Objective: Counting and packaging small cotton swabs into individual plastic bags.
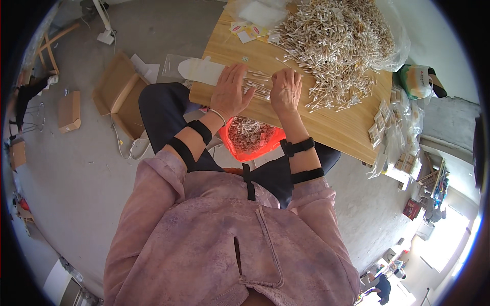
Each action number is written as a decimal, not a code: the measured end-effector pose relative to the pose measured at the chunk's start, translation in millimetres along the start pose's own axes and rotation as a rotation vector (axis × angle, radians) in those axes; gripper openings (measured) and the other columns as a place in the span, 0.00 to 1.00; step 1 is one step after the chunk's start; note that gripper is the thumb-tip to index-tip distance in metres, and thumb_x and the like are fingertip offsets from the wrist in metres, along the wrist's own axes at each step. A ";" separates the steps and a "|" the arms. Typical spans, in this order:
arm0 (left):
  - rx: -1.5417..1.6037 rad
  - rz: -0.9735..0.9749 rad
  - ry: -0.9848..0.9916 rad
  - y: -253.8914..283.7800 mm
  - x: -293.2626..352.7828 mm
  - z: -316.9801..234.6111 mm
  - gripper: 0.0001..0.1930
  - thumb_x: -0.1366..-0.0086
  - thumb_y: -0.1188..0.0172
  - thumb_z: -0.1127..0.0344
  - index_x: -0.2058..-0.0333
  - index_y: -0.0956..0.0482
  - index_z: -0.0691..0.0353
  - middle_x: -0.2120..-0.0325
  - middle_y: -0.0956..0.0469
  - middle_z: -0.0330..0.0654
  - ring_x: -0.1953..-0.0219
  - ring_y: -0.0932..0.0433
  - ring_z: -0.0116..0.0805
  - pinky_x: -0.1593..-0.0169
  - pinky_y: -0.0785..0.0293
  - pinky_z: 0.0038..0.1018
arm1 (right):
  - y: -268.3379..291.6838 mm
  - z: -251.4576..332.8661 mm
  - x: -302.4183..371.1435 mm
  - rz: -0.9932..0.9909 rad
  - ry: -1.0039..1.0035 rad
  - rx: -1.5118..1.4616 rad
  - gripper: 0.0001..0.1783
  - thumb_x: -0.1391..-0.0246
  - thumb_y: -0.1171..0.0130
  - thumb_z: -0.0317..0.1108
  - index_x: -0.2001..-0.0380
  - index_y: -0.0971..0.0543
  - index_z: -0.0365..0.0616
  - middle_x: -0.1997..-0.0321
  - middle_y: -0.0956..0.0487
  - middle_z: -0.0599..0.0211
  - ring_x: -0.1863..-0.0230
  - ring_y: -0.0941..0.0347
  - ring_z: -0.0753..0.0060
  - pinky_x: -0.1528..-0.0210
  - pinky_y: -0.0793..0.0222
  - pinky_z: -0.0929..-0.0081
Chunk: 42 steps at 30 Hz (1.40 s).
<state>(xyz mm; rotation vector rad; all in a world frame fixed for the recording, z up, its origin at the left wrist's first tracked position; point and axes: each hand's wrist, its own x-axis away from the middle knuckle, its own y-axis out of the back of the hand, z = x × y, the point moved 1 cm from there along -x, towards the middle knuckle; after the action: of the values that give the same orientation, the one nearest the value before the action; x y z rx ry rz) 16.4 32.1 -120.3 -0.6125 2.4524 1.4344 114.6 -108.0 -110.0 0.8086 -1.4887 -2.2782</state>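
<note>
The table [326, 127] is pale yellow wood with a faint grain. At its 1 o'clock, the swabs [337, 46] are tan with white tips. At 6 o'clock, a bag [250, 145] glows red-orange. The shirt [204, 239] is mottled mauve; the arm straps [201, 130] are black. The floor [76, 173] is grey.

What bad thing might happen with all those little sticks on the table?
The small bunch of swabs between the left hand and right hand lies near the table's front edge, so some might roll off toward the red bag. The big swab pile is loose and could slide into the bunch.
</note>
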 end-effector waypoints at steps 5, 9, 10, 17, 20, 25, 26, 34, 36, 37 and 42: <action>-0.005 0.004 0.009 0.6 0.0 0.1 0.32 0.42 0.42 0.55 0.44 0.40 0.68 0.47 0.34 0.53 0.41 0.38 0.50 0.36 0.45 0.40 | 0.6 18.9 -7.8 -0.034 0.161 -0.060 0.05 0.55 0.45 0.30 0.71 0.25 0.47 0.56 0.30 0.68 0.49 0.38 0.59 0.50 0.40 0.61; 0.023 0.001 0.014 0.7 -0.1 -1.6 0.33 0.42 0.42 0.55 0.43 0.40 0.69 0.47 0.34 0.54 0.41 0.38 0.50 0.37 0.45 0.41 | -5.3 14.7 -8.0 0.004 0.147 -0.151 0.10 0.52 0.46 0.30 0.63 0.25 0.46 0.51 0.28 0.65 0.47 0.36 0.56 0.48 0.40 0.58; 0.021 -0.001 0.017 1.1 -0.2 -1.2 0.33 0.42 0.42 0.55 0.43 0.40 0.69 0.47 0.34 0.54 0.41 0.38 0.50 0.37 0.45 0.41 | -6.2 15.1 -8.9 0.005 0.150 -0.152 0.10 0.52 0.46 0.30 0.63 0.25 0.46 0.51 0.28 0.65 0.47 0.36 0.56 0.48 0.40 0.58; 0.168 -0.035 0.036 0.8 0.2 1.8 0.28 0.39 0.46 0.63 0.43 0.41 0.68 0.47 0.35 0.56 0.42 0.38 0.52 0.38 0.42 0.39 | -14.7 19.8 10.7 0.004 0.180 -0.258 0.20 0.50 0.47 0.28 0.51 0.29 0.40 0.43 0.31 0.57 0.39 0.40 0.51 0.38 0.46 0.55; 0.346 -0.118 0.087 0.0 4.3 8.8 0.25 0.36 0.50 0.66 0.43 0.41 0.69 0.47 0.35 0.57 0.43 0.37 0.53 0.40 0.40 0.39 | -13.9 24.2 21.9 -0.005 0.161 -0.293 0.20 0.49 0.48 0.28 0.51 0.29 0.39 0.43 0.31 0.54 0.38 0.40 0.50 0.36 0.48 0.55; 0.645 -0.170 0.249 1.8 3.1 1.2 0.23 0.30 0.57 0.62 0.41 0.43 0.69 0.46 0.35 0.58 0.43 0.35 0.51 0.40 0.40 0.34 | -11.2 17.3 24.8 -0.106 -0.166 -0.580 0.19 0.45 0.51 0.28 0.49 0.30 0.36 0.43 0.32 0.48 0.37 0.41 0.49 0.35 0.49 0.58; 0.678 -0.167 0.264 0.3 2.8 -2.0 0.25 0.30 0.58 0.59 0.41 0.43 0.70 0.45 0.35 0.58 0.43 0.35 0.50 0.40 0.41 0.33 | -11.0 15.3 25.3 -0.165 -0.285 -0.744 0.19 0.42 0.54 0.29 0.48 0.31 0.35 0.42 0.32 0.47 0.37 0.41 0.49 0.35 0.49 0.60; 0.755 -0.169 0.316 -12.9 -1.7 -20.9 0.30 0.29 0.62 0.49 0.41 0.42 0.70 0.44 0.34 0.55 0.40 0.36 0.47 0.40 0.42 0.31 | -14.2 39.6 21.9 -0.226 -0.354 -0.980 0.32 0.35 0.65 0.52 0.45 0.33 0.33 0.40 0.33 0.46 0.35 0.42 0.52 0.35 0.48 0.65; 0.778 -0.162 0.311 -11.9 -2.4 -18.2 0.30 0.29 0.62 0.48 0.41 0.42 0.70 0.44 0.34 0.55 0.40 0.36 0.47 0.40 0.42 0.32 | -14.4 43.6 20.8 -0.219 -0.357 -1.007 0.32 0.35 0.65 0.53 0.45 0.33 0.33 0.41 0.33 0.46 0.35 0.42 0.52 0.35 0.48 0.65; 0.802 -0.156 0.306 -11.7 -2.6 -17.9 0.31 0.29 0.63 0.48 0.41 0.41 0.70 0.44 0.34 0.55 0.40 0.37 0.47 0.40 0.42 0.32 | -14.3 44.8 20.8 -0.213 -0.360 -1.034 0.32 0.35 0.65 0.53 0.45 0.33 0.33 0.41 0.32 0.46 0.35 0.42 0.52 0.35 0.48 0.65; 0.805 -0.124 0.301 -11.5 -2.9 -13.3 0.32 0.30 0.64 0.46 0.41 0.42 0.70 0.44 0.35 0.55 0.40 0.37 0.47 0.39 0.43 0.33 | -19.5 52.4 19.5 -0.231 -0.369 -1.070 0.32 0.35 0.65 0.53 0.46 0.32 0.32 0.42 0.31 0.47 0.36 0.41 0.53 0.35 0.48 0.65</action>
<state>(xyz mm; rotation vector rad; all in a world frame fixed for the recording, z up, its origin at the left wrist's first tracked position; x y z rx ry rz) 24.5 16.2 -121.5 -0.7882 2.8332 0.2382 68.6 -71.6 -117.4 0.2314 -0.0848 -2.9478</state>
